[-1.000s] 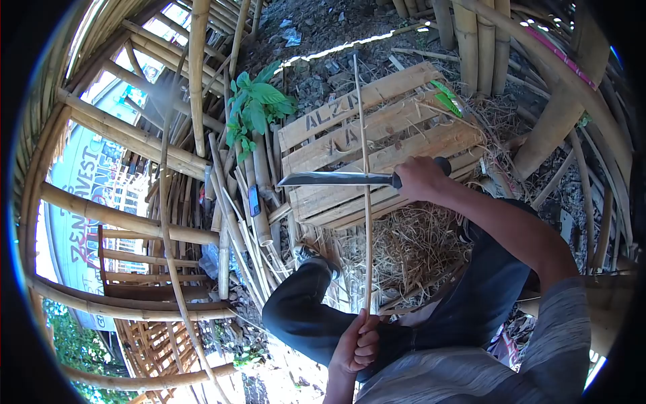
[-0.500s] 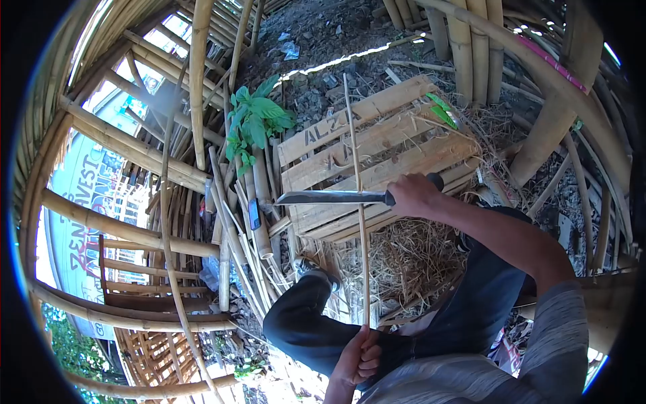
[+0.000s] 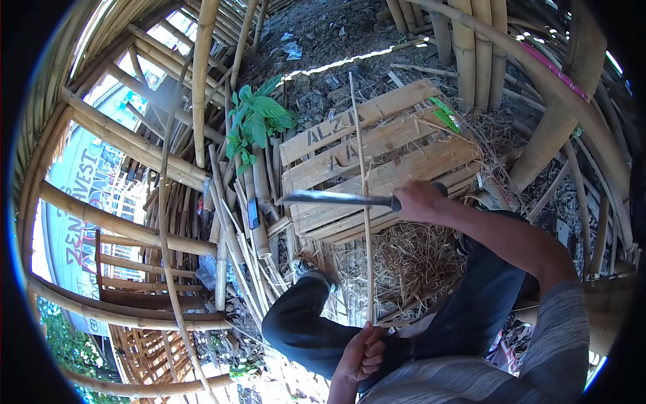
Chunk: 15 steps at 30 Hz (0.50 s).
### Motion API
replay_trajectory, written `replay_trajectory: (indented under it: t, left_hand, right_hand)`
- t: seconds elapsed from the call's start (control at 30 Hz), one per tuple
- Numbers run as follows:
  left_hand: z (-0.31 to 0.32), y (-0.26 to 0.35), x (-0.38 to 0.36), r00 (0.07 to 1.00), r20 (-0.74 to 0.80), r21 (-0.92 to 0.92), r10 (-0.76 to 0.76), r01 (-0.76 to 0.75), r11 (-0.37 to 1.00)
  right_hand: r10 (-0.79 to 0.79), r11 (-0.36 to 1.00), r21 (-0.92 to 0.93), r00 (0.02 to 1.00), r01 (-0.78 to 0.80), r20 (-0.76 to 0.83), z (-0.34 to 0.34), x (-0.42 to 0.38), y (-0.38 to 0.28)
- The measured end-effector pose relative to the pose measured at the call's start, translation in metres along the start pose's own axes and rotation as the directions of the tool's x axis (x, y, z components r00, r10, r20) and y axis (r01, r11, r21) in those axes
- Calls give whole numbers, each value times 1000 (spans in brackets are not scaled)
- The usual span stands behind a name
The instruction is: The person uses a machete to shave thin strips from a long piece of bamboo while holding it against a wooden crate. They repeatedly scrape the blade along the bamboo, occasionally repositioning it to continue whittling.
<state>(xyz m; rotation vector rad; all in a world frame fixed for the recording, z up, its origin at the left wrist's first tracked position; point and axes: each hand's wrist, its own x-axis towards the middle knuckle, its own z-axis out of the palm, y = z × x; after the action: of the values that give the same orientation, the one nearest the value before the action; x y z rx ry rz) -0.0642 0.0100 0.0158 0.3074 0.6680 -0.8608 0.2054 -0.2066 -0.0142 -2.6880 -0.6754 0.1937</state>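
Note:
My right hand (image 3: 420,200) is closed around the dark handle of a long machete (image 3: 336,197), whose blade points left and lies across a thin bamboo strip (image 3: 368,249). The strip runs away from me, its far part over a slatted wooden crate (image 3: 397,151). My left hand (image 3: 361,353) grips the near end of the strip close to my lap. Blade and strip meet near the crate's front edge; whether they touch is hard to tell.
Straw (image 3: 414,262) lies between my legs. A leafy green plant (image 3: 259,121) and a blue phone-like object (image 3: 254,214) are to the left, among bamboo poles (image 3: 259,236). Thick bamboo posts (image 3: 471,54) stand at the back right.
The machete and my right hand have shifted slightly to the right, and the blade looks more blurred. The strip's angle has changed a little. My left hand keeps its grip.

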Motion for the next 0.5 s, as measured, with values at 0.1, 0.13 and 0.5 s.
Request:
replay_trajectory:
  t: [0.1,0.13,0.5]
  left_hand:
    - [1,7,8,990,-104,148,100,-84,985]
    - [4,3,9,989,-110,144,101,-84,986]
    - [15,0,11,944,-255,282,211,-136,950]
  right_hand:
    - [-168,986,26,970,166,178,4,-24,-31]
    - [-280,958,8,927,287,251,6,-27,-36]
    - [-32,998,60,991,24,129,7,-10,-21]
